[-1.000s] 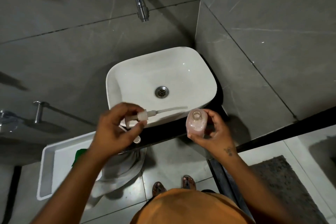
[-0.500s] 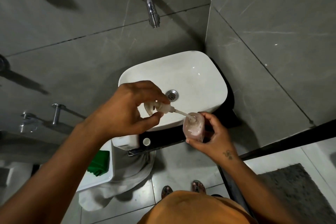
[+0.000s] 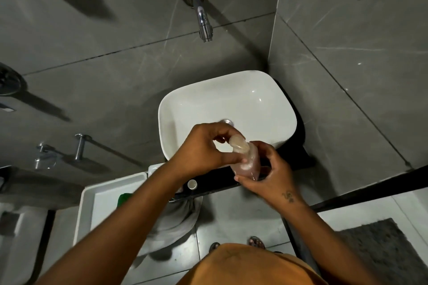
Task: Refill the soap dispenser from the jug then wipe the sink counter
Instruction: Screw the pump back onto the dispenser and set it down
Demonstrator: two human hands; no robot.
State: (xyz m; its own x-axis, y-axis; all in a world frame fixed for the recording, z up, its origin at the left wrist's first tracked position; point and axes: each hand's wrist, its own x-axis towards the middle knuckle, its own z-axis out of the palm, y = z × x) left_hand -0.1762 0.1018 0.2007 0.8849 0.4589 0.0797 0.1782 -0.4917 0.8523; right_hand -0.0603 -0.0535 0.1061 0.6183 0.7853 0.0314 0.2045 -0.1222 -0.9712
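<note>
A small clear soap dispenser bottle [image 3: 249,165] with pinkish liquid is held over the front rim of the white basin [image 3: 266,109]. My right hand [image 3: 269,174] grips the bottle's body from the right. My left hand [image 3: 203,150] is closed on the translucent pump head [image 3: 238,143], which sits on the bottle's neck. A small white cap [image 3: 192,184] lies on the black sink counter [image 3: 222,180]. A white jug top [image 3: 154,168] peeks out beside my left wrist, mostly hidden. A green cloth [image 3: 124,200] lies in the white tray [image 3: 97,213].
A chrome wall tap [image 3: 203,23] juts out above the basin. A pale towel [image 3: 180,222] hangs under the counter. A towel rail [image 3: 80,147] is fixed on the left wall. Grey tiled walls close in on the right; a dark mat [image 3: 382,250] covers the floor at right.
The pump was apart from the open bottle, then its tube went into the neck; now the pump head sits on the bottle under my left hand. The camera has shifted left.
</note>
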